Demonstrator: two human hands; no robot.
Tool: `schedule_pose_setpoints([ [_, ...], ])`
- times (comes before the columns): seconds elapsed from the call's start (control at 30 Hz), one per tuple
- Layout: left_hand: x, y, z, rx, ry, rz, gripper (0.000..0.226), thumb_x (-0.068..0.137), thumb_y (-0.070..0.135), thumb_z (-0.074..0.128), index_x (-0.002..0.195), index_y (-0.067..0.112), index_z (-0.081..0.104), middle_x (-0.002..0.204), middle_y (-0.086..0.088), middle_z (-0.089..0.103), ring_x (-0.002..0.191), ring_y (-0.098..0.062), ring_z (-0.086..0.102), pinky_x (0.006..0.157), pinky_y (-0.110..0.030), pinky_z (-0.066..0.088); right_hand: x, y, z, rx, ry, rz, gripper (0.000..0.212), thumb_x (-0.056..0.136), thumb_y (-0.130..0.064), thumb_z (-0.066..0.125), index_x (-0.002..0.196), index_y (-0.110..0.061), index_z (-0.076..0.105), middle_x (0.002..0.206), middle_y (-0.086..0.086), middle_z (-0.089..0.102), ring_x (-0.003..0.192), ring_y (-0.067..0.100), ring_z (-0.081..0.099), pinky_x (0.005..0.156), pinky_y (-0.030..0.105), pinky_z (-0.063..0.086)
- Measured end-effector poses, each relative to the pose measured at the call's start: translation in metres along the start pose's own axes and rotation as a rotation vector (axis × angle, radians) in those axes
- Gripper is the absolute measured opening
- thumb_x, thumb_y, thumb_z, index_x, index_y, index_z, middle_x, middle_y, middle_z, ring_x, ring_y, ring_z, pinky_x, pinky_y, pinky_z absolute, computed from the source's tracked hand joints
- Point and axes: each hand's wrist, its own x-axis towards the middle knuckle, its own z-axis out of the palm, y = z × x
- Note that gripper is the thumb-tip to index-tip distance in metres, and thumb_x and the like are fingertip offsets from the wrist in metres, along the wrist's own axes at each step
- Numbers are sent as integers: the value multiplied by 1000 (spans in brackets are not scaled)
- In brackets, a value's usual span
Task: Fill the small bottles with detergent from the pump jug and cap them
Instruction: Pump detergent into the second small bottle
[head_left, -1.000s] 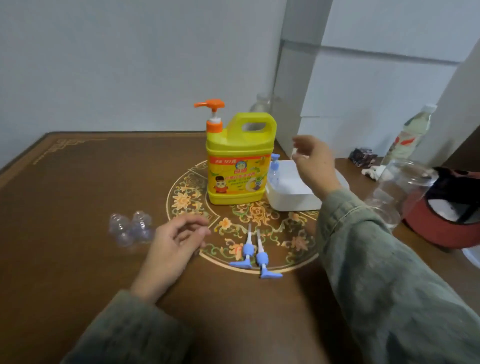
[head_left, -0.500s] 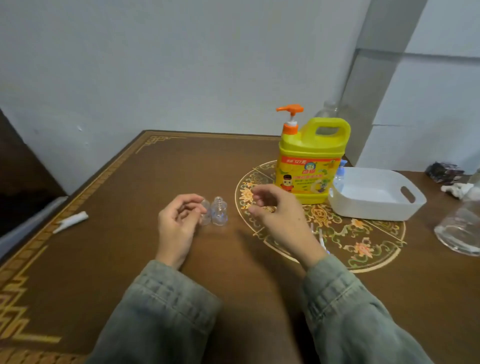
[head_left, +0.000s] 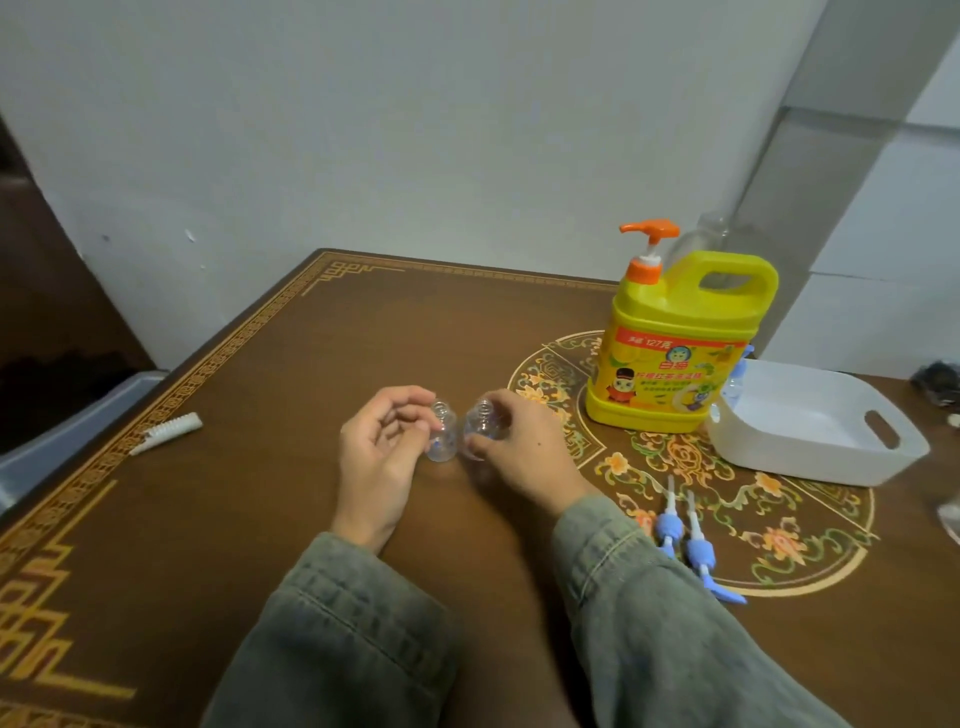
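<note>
Two small clear bottles without caps stand side by side at the middle of the brown table. My left hand (head_left: 379, 457) grips the left bottle (head_left: 444, 434) with its fingertips. My right hand (head_left: 519, 452) holds the right bottle (head_left: 482, 423) the same way. The yellow pump jug (head_left: 675, 353) with an orange pump head stands upright to the right, beyond my right hand. Two blue pump caps (head_left: 680, 535) with white tubes lie flat on the table beside my right sleeve.
A white plastic basket (head_left: 810, 431) sits right of the jug, with another small blue-capped bottle (head_left: 740, 374) between them. A small white ribbed piece (head_left: 166, 434) lies near the table's left edge. A wall runs behind the table.
My right hand came left from the basket and took hold of the right bottle. My left hand closed on the left bottle. My view swung left.
</note>
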Motion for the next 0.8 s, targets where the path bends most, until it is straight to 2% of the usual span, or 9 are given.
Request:
schedule_pose_setpoints([
  [0.07, -1, 1, -1, -13, 1, -1, 23, 78, 0, 54, 99, 1, 63, 79, -15, 64, 68, -13, 57, 62, -18, 46, -1, -1, -16, 49, 28, -10, 30, 72, -27, 79, 99, -25, 67, 88, -10, 68, 85, 10, 63, 79, 24, 49],
  [0.13, -2, 0, 0, 7, -54, -11, 26, 78, 1, 56, 104, 4, 63, 86, -14, 66, 78, -15, 61, 71, -22, 50, -6, -4, -41, 132, 49, -26, 21, 73, -27, 80, 89, -28, 66, 75, -16, 65, 69, -5, 60, 64, 10, 42],
  [0.17, -2, 0, 1, 14, -115, -33, 31, 78, 3, 59, 108, 7, 63, 93, -13, 67, 85, -19, 62, 78, -25, 52, -9, -7, -55, 154, 56, -42, 19, 74, -29, 80, 86, -28, 65, 71, -17, 64, 64, -7, 58, 60, 8, 40],
  [0.27, -2, -2, 9, -8, -330, -136, 48, 75, 12, 70, 122, 16, 59, 115, -7, 67, 102, -24, 60, 86, -37, 49, -21, -12, -90, 137, 64, -91, 18, 75, -38, 78, 84, -27, 67, 73, -14, 65, 67, -3, 60, 62, 15, 45],
  [0.33, -3, 0, 22, -4, -391, -172, 55, 70, 20, 76, 123, 18, 58, 116, -2, 68, 105, -18, 62, 84, -40, 49, -29, -14, -104, 133, 55, -107, 22, 76, -41, 76, 86, -22, 69, 79, -8, 70, 73, 5, 65, 69, 27, 53],
  [0.4, -5, 3, 39, -29, -402, -203, 58, 64, 24, 80, 118, 19, 60, 110, 2, 70, 102, -11, 64, 84, -38, 48, -35, -12, -111, 122, 58, -115, 26, 76, -43, 75, 89, -21, 70, 82, -4, 71, 77, 12, 66, 74, 38, 55],
  [0.47, -5, 4, 52, -62, -395, -208, 54, 61, 25, 83, 112, 21, 64, 103, 0, 71, 97, -11, 65, 84, -35, 49, -40, -8, -116, 119, 55, -113, 27, 76, -44, 75, 90, -21, 71, 81, -4, 71, 77, 13, 66, 74, 41, 55],
  [0.67, 3, 8, 69, -71, -411, -180, 40, 69, 0, 79, 104, 16, 68, 94, -3, 75, 88, -15, 68, 83, -24, 55, -45, 6, -125, 202, 20, -83, 27, 75, -44, 77, 92, -24, 72, 82, -3, 71, 80, 19, 67, 76, 46, 55],
  [0.8, 12, 5, 77, -129, -420, -200, 42, 68, 4, 81, 108, 10, 67, 95, -10, 75, 89, -18, 70, 80, -24, 56, -38, 9, -131, 216, 3, -70, 37, 75, -48, 75, 102, -23, 70, 92, -1, 72, 87, 18, 67, 81, 44, 55],
])
